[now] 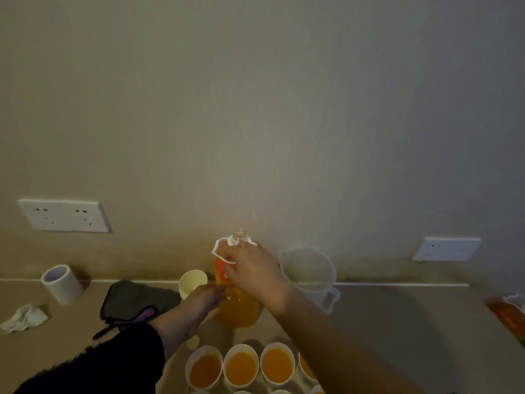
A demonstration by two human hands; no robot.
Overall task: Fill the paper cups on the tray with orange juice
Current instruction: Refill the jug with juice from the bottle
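My right fingers (230, 270) hold the juice bottle (238, 308), clear glossy plastic. The paper cups (241, 365) at lower centre look matt white; the measuring jug (308, 268) is frosted plastic, the cloth (133, 301) at left soft grey fabric, the surface (397, 314) smooth and matt.

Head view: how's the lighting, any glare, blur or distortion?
Head view: dim, warm cast, no glare; wall sockets skewed by wide-angle distortion; left hand and right hand on the juice bottle slightly soft; filled paper cups cropped at the bottom edge.

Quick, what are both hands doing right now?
Left hand: touches the juice bottle's side; grip cannot be told.
Right hand: grips the juice bottle near its neck.
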